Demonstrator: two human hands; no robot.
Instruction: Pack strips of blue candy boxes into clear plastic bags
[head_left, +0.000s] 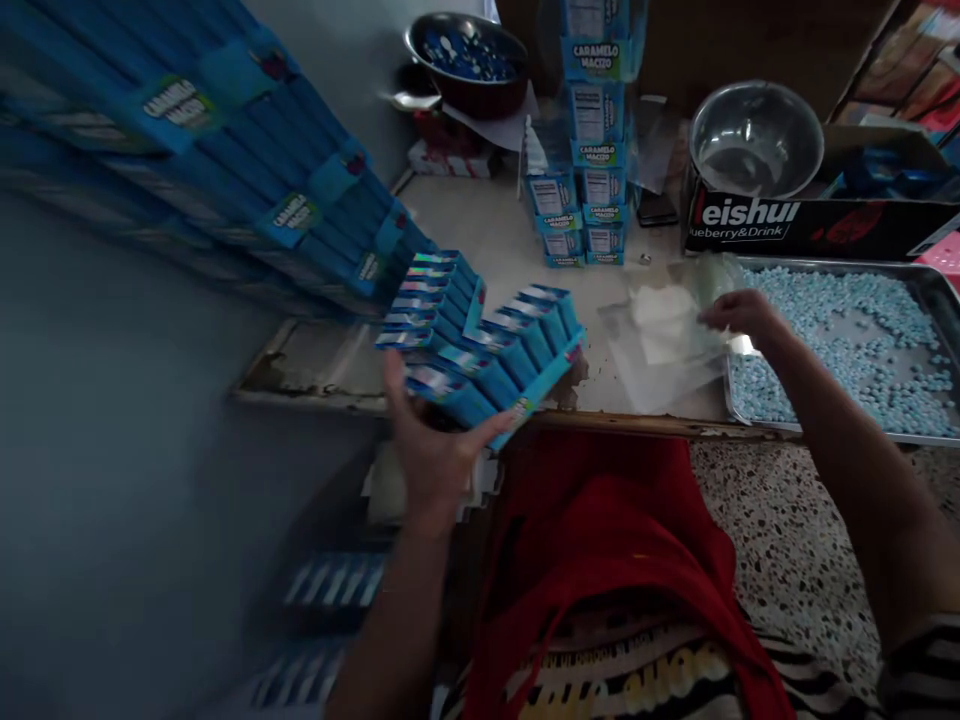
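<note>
My left hand (435, 450) grips a blue display carton (484, 345) filled with several small blue candy boxes, held at the table's front edge. My right hand (739, 312) pinches a clear plastic bag (660, 335) that lies on the table beside a metal tray (926, 290). The tray holds many small pale-blue candies (847, 345). A red cloth (600, 540) covers my lap below the table.
A tall slanting stack of blue "Caramelo Macizo" cartons (247, 170) fills the left. More small blue boxes (592, 150) stand stacked at the back. An empty steel bowl (754, 135) sits in a cardboard box (817, 225); a dark bowl (469, 60) holds candies.
</note>
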